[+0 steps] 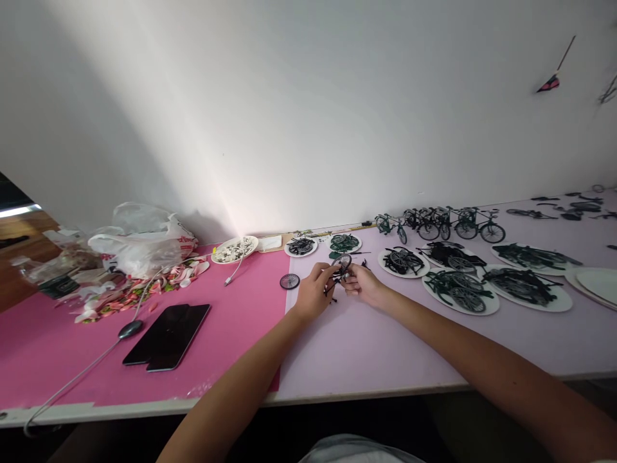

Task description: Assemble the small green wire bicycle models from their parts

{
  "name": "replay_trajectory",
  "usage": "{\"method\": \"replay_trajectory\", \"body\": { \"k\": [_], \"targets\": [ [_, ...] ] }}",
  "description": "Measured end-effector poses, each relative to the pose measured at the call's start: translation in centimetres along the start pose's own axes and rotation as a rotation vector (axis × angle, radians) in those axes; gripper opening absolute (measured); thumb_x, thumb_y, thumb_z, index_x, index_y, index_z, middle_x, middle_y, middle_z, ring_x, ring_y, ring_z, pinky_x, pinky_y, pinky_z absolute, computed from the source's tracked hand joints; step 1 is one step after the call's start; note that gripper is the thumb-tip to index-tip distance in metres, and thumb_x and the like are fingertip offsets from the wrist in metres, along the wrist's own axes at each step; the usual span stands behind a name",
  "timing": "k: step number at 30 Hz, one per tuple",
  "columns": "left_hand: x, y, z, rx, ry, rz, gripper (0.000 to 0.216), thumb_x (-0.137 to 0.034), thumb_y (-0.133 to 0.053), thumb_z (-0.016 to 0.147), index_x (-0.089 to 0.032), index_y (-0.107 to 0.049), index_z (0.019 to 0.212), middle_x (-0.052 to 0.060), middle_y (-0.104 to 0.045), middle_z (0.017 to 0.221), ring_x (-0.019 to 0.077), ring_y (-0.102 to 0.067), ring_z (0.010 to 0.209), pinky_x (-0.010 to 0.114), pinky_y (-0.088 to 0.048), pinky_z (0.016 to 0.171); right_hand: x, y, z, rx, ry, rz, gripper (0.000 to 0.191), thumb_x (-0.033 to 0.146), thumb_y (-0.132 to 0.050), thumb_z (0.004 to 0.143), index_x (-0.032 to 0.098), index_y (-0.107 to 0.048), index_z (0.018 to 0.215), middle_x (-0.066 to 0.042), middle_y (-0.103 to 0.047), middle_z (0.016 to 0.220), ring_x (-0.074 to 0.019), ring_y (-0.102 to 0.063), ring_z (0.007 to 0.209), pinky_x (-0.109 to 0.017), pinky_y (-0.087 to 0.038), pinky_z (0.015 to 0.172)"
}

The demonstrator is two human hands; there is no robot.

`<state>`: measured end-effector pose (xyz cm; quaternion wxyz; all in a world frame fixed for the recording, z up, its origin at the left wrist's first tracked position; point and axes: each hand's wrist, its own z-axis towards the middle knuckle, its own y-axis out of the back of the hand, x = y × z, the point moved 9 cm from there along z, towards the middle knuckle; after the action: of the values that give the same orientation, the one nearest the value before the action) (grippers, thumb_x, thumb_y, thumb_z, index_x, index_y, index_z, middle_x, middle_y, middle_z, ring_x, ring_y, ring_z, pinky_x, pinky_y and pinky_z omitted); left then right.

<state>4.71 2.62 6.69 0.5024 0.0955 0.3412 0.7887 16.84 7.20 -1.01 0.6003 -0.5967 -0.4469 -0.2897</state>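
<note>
My left hand (pixel 313 290) and my right hand (pixel 365 283) meet over the pale table (pixel 366 347), fingers pinched together on a small dark toy bicycle part with a wheel (pixel 341 267). A loose black wheel (pixel 290 281) lies on the pink mat (pixel 231 321) just left of my left hand. Behind my hands stand white plates of dark bicycle parts (pixel 301 247) (pixel 345 243). To my right, more plates (pixel 403 262) (pixel 460 292) hold green and black frames and wheels.
A row of finished toy bicycles (pixel 441 223) stands by the wall. A black phone (pixel 167 336) and a cable with a dark puck (pixel 130 329) lie on the mat. Plastic bags (pixel 139 241), pink scraps (pixel 125 292) and a bowl (pixel 234 249) sit at the left.
</note>
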Motion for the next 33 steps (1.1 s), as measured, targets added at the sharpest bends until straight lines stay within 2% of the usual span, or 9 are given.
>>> {"method": "replay_trajectory", "body": {
  "k": [5,10,16,25,33],
  "targets": [
    [0.1,0.1,-0.1,-0.014,-0.015,-0.034,0.049,-0.008,-0.050,0.090,-0.023,-0.056,0.136,0.009,-0.060,0.115,0.0127,-0.063,0.082,0.024,-0.056,0.072,0.4,-0.6,-0.4,0.032,-0.007,0.029,0.041,0.042,-0.071,0.077,0.025,-0.034,0.069,0.012,-0.023,0.050,-0.0064,-0.016,0.042,-0.022,-0.016,0.040],
    [-0.2,0.2,-0.1,-0.006,-0.039,-0.013,0.050,-0.007,-0.050,0.090,-0.023,-0.055,0.138,0.010,-0.060,0.115,0.0144,-0.065,0.088,0.025,-0.057,0.074,0.4,-0.4,-0.3,0.043,0.023,0.011,0.045,0.044,-0.076,0.076,0.025,-0.036,0.070,0.013,-0.023,0.050,-0.0059,-0.017,0.041,-0.022,-0.016,0.040],
    [-0.7,0.5,0.0,-0.022,-0.084,-0.022,0.048,-0.007,-0.050,0.091,-0.021,-0.055,0.136,0.010,-0.060,0.115,0.0138,-0.065,0.087,0.023,-0.055,0.070,0.1,0.2,-0.1,-0.009,0.031,-0.009,0.040,0.043,-0.075,0.078,0.024,-0.040,0.073,0.012,-0.027,0.052,-0.0054,-0.018,0.041,-0.020,-0.016,0.041],
    [-0.7,0.1,0.0,0.023,-0.056,-0.006,0.049,-0.008,-0.050,0.090,-0.023,-0.055,0.136,0.009,-0.061,0.115,0.0153,-0.065,0.091,0.024,-0.056,0.073,0.2,0.7,0.3,-0.042,0.051,0.011,0.035,0.034,-0.072,0.075,0.024,-0.038,0.072,0.012,-0.029,0.051,-0.0055,-0.019,0.040,-0.020,-0.012,0.041],
    [-0.1,0.0,0.0,0.015,-0.018,-0.033,0.052,-0.007,-0.050,0.090,-0.024,-0.054,0.139,0.010,-0.060,0.116,0.0144,-0.065,0.087,0.026,-0.058,0.074,0.4,-0.4,-0.4,0.040,-0.024,0.072,0.036,0.035,-0.066,0.077,0.025,-0.033,0.067,0.011,-0.022,0.049,-0.0069,-0.015,0.042,-0.023,-0.018,0.040]
  ]
}}
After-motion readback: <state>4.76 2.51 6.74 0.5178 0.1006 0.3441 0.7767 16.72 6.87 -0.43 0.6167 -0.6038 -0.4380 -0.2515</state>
